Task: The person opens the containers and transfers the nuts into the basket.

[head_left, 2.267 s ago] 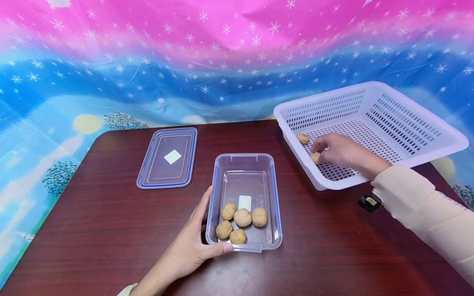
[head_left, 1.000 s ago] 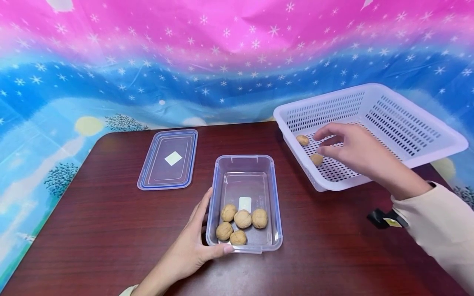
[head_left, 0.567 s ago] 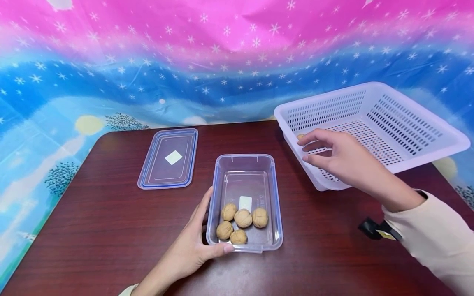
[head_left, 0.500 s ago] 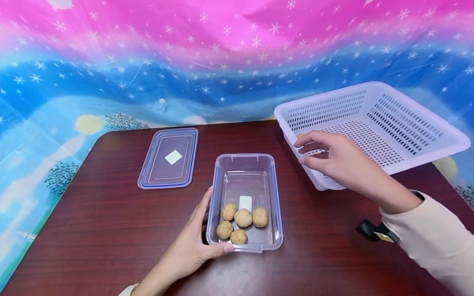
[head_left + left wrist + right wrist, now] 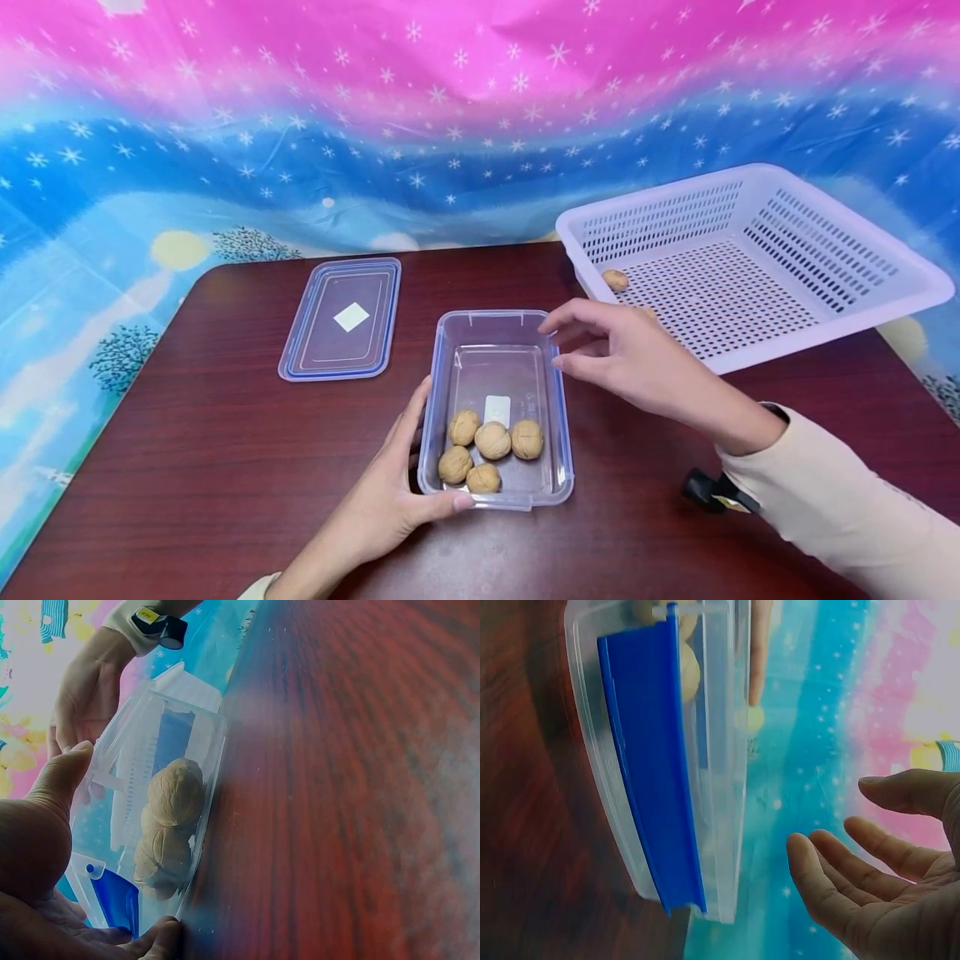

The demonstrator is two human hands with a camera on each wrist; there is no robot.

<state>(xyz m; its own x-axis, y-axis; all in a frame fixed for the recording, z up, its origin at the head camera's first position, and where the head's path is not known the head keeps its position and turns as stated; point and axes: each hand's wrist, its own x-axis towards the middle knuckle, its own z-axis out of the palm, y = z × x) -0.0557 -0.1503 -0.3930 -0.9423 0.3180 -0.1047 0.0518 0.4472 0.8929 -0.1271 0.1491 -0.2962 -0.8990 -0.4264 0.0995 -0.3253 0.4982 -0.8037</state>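
My left hand (image 5: 393, 487) grips the near left corner of a clear plastic food container (image 5: 495, 371), thumb lying over the front rim. Several walnuts (image 5: 492, 441) sit at the container's near end; the left wrist view shows some walnuts (image 5: 176, 791) through its wall. My right hand (image 5: 637, 358) is over the container's far right rim, fingers loosely bent. From the right wrist view, the right hand (image 5: 900, 919) holds nothing, with its thumb apart from the fingers, beside the container's blue side clip (image 5: 649, 750).
A white perforated basket (image 5: 757, 337) stands at the right with a walnut (image 5: 615, 280) by its left wall; another walnut (image 5: 647, 312) is mostly hidden behind my right hand. The container's lid (image 5: 337, 342) lies flat at the left on the dark red table (image 5: 225, 450).
My right hand has let go of a walnut in the basket, lifted away and moved left to the container's rim, empty. The left hand and the container have stayed in place.
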